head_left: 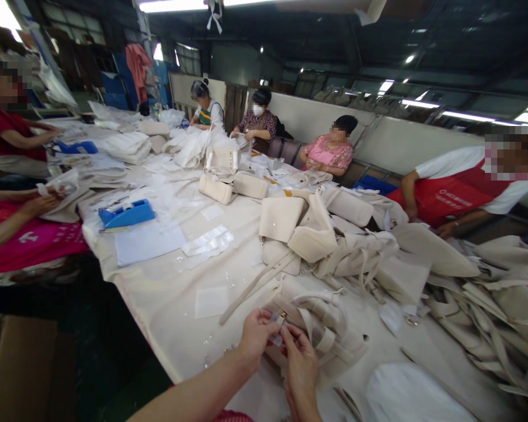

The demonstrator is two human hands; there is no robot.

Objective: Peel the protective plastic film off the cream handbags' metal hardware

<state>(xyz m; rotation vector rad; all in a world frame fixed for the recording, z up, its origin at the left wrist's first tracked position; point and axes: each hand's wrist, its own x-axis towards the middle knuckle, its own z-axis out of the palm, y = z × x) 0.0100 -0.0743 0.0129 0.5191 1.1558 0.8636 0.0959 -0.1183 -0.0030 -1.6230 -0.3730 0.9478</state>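
Observation:
My left hand point(254, 337) pinches a small clear plastic piece point(274, 339) between thumb and fingers. From the other side, my right hand point(300, 358) has its fingertips closed on the same plastic. A gold metal fitting point(283, 315) on a beige strap shows just above the fingertips. Behind and under both hands lies a beige handbag point(330, 319) with looped handles, resting on the cloth-covered table point(158, 310). Exactly how the plastic sits around the strap end is too small to tell.
Beige handbags point(281, 218) are heaped ahead and to the right. A blue tape dispenser point(127, 214) stands by white paper point(149, 243) at left. A white rounded packet point(416, 392) lies near right. Several co-workers sit around the table. A cardboard box point(22, 363) stands below its left edge.

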